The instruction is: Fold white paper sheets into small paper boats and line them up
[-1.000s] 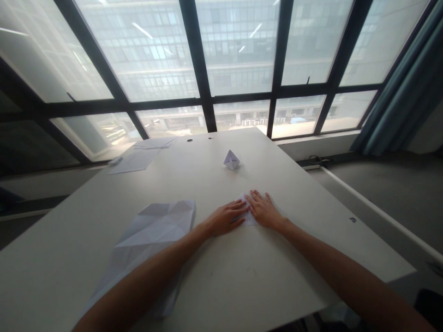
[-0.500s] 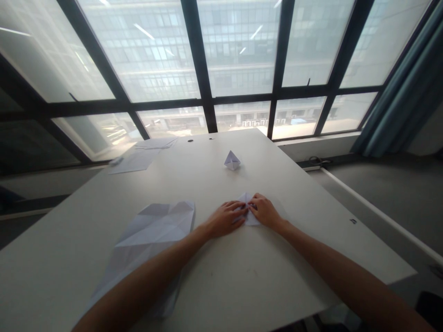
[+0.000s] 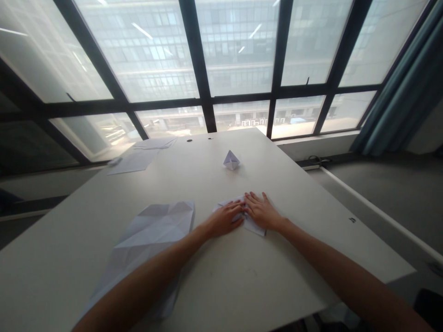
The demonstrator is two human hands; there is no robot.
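A small folded sheet of white paper (image 3: 255,226) lies on the table, partly covered by both hands. My left hand (image 3: 226,217) rests flat on its left part, fingers stretched toward the middle. Over its right part lies my right hand (image 3: 261,211), palm down with the fingers spread. The fingertips of the two hands meet near the paper's centre, so the folds there are hidden. Beyond the hands stands a pointed folded paper shape (image 3: 231,160). Under and beside my left forearm is a large creased white sheet (image 3: 152,230).
The white table (image 3: 294,276) runs toward the windows. Several flat paper sheets (image 3: 134,162) lie at its far left. A blue curtain (image 3: 398,92) hangs at the right, and a white rail (image 3: 374,210) runs beside the table.
My right hand has gone from pinching the paper to lying flat and spread on it. The paper's corners now show further out to the left and lower right.
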